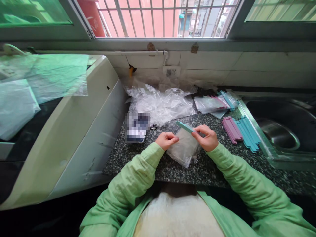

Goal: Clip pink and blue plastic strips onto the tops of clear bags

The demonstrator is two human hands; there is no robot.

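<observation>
Pinching the top of a small clear bag [184, 146] above the speckled counter [172, 169], the left hand [166, 140] is closing on one corner while the right hand [207, 137] is clamping a teal strip [184, 126] against the bag's mouth. Lying just right are pink sticks [230, 129] and blue sticks [248, 133], touching the sink's [261, 144] rim. Crumpled plastic [160, 102] and a phone [137, 128] are sitting behind.

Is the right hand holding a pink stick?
No, the right hand pinches a teal stick at the top of the clear plastic bag; the pink sticks lie untouched on the counter.
</observation>
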